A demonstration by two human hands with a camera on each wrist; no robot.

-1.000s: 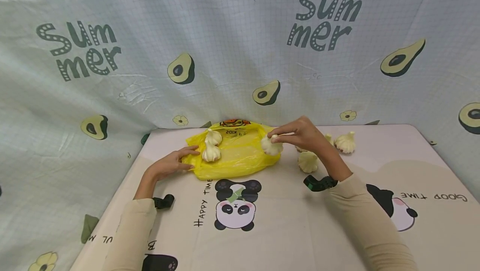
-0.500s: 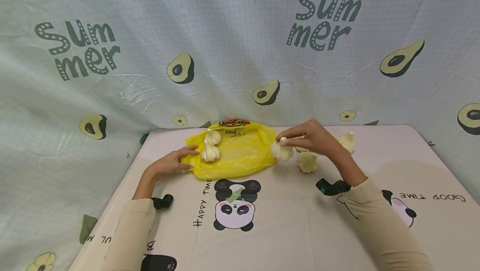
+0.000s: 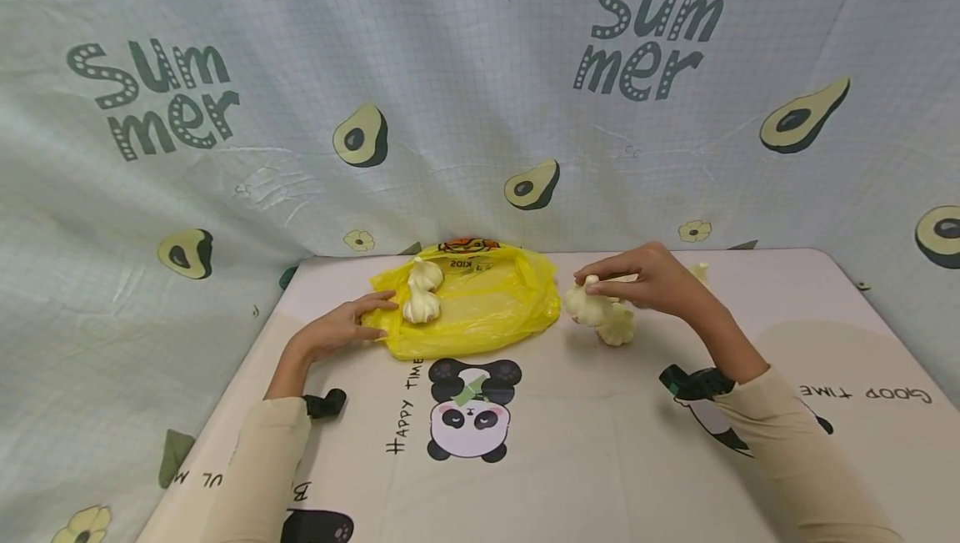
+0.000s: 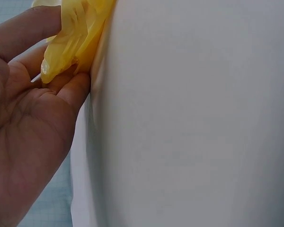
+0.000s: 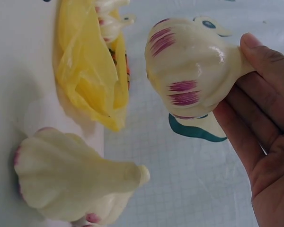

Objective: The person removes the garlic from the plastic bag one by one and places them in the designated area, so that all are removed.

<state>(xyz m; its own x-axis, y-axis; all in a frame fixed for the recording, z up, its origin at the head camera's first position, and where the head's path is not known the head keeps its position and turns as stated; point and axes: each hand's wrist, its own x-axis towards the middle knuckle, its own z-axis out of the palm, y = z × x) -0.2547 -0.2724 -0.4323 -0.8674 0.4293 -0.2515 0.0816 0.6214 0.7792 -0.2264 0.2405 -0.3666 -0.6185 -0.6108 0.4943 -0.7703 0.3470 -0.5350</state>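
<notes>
Evidently, the two hands work well apart. The right hand (image 3: 651,280) pinches a garlic bulb (image 3: 587,306) by its narrow neck, probably because the stem suits thumb and fingers better than the smooth, rounded body; the bulb hangs right of the yellow bag (image 3: 480,315), apparently clear of the bench (image 3: 562,451). The left hand (image 3: 335,331) grips the bag's left edge between its fingers, presumably to steady thin, slippery plastic. Two paired bulbs (image 3: 422,307) lie at that end, perhaps weighting it; whether inside or on top is unclear. A loose bulb (image 3: 618,328) rests near the held one.
</notes>
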